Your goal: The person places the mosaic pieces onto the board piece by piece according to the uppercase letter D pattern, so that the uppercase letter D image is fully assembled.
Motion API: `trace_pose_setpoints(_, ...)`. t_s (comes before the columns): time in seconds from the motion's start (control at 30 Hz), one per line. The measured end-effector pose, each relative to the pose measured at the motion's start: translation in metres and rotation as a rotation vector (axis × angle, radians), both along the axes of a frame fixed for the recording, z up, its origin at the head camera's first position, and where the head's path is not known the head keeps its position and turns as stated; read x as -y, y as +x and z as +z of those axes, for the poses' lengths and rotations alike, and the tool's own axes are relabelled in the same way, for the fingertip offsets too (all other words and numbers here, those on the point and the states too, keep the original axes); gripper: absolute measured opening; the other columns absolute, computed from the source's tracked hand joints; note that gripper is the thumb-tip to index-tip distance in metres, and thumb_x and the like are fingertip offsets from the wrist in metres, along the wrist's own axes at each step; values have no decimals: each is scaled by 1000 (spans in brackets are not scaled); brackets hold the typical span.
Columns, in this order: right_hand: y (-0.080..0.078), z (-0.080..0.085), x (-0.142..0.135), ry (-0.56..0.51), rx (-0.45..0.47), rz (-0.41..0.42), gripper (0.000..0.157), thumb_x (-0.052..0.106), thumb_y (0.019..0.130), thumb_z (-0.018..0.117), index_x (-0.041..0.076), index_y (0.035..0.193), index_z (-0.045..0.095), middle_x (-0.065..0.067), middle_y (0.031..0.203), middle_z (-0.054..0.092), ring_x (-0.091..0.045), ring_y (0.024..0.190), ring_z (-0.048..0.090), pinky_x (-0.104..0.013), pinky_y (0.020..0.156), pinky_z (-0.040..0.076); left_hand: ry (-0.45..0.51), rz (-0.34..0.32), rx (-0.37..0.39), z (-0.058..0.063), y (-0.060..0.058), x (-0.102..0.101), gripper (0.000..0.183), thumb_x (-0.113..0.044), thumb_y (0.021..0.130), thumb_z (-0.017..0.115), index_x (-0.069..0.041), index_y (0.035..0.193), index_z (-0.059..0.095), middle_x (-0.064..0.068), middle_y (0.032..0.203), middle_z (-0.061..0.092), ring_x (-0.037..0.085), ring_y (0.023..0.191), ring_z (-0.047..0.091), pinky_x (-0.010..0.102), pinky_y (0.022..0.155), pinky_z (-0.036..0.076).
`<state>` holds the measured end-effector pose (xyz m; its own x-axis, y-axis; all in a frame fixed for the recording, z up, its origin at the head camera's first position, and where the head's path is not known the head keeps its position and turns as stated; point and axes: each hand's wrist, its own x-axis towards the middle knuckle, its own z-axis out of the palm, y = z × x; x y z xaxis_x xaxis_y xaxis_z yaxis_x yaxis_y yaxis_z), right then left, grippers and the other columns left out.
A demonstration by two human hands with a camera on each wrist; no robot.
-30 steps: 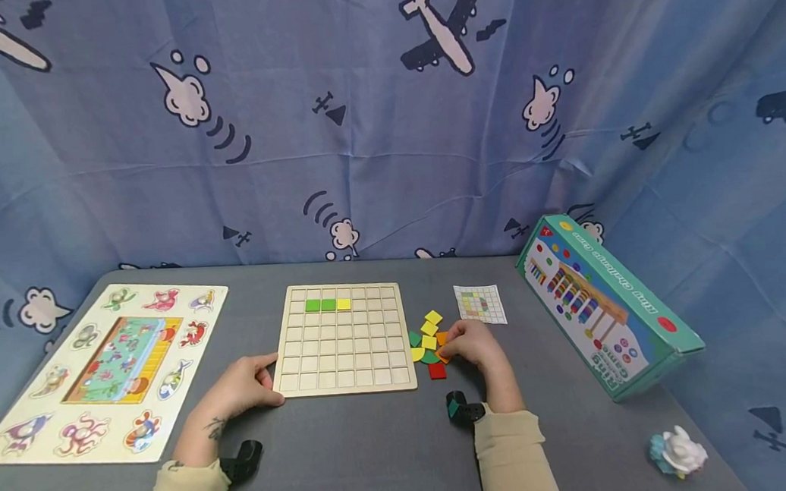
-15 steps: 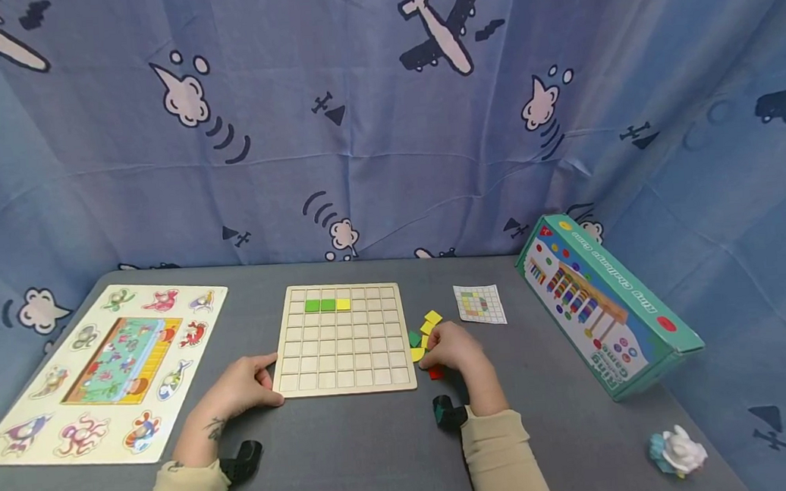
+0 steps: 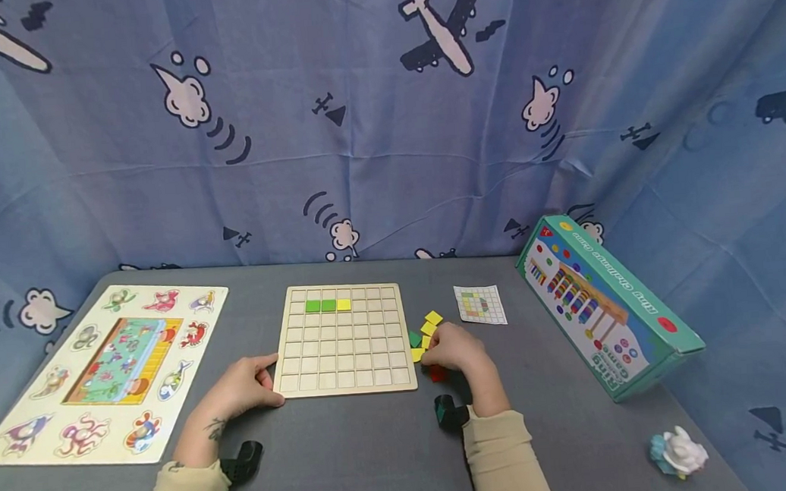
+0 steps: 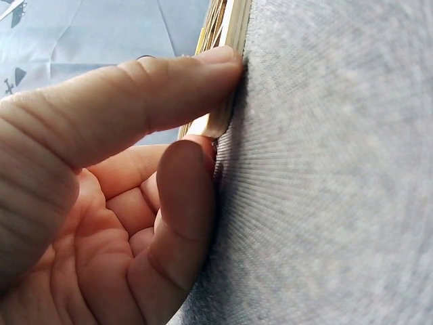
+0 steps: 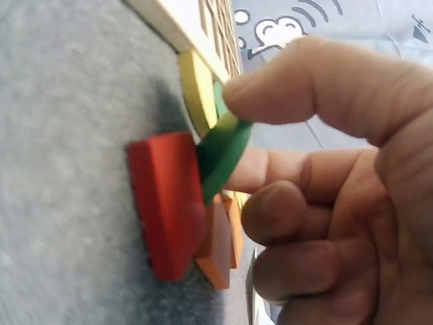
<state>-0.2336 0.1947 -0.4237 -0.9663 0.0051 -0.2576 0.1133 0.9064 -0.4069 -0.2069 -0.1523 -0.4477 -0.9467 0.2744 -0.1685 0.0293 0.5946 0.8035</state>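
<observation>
A wooden grid board point(image 3: 342, 357) lies flat, with two green tiles point(image 3: 320, 305) and one yellow tile point(image 3: 344, 304) in a row near its far edge. My left hand point(image 3: 235, 386) grips the board's near left corner between thumb and fingers. At the pile beyond the board's right edge, my right hand point(image 3: 456, 347) pinches a curved-edged green piece point(image 5: 226, 154) between thumb and index finger; it leans tilted by a red block point(image 5: 169, 203). A yellow curved piece point(image 5: 197, 91) and orange pieces point(image 5: 215, 247) lie around it. Part of the pile is hidden under the right hand.
Several yellow tiles point(image 3: 429, 328) lie beyond the right hand, below a printed pattern card point(image 3: 481, 305). A picture puzzle board point(image 3: 71, 435) occupies the left side. On the right stand a green toy box point(image 3: 606, 307) and a small white-and-blue figure point(image 3: 678, 451).
My right hand has moved left from the orange pieces to the green piece near the board and now pinches it. The left hand and the board have stayed put.
</observation>
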Motion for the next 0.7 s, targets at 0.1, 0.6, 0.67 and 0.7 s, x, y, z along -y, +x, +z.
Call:
trace_pose_setpoints(0.1,0,1,-2,-25,5,9,24,18,70,67,13,50,53,4,50,43,-12,46,39,-25,44,26,-3,3,-3,0,0,1,76,0,61,76,12,130,45,2,59,48,12,51,41,24,46,32)
trace_pose_setpoints(0.6,-7,17,-8,-637,-208,-218,20,7,92,50,-4,105,61,-23,91,59,-26,63,59,-36,59,51,-5,-2,-22,1,-1,2,76,-2,61,77,11,129,46,2,59,49,11,50,41,23,46,33)
trace_pose_setpoints(0.67,-9,17,-3,-703,-244,-250,20,6,93,50,-2,108,60,-24,94,59,-27,62,59,-33,57,49,6,-9,-28,0,0,2,76,-2,61,77,11,129,46,2,58,49,11,50,41,24,46,33)
trace_pose_setpoints(0.7,-10,17,1,-720,-262,-256,21,5,92,50,-1,110,60,-23,94,58,-26,61,58,-32,55,48,11,-9,-28,1,0,2,76,-2,61,77,11,129,46,2,58,50,10,49,41,23,46,33)
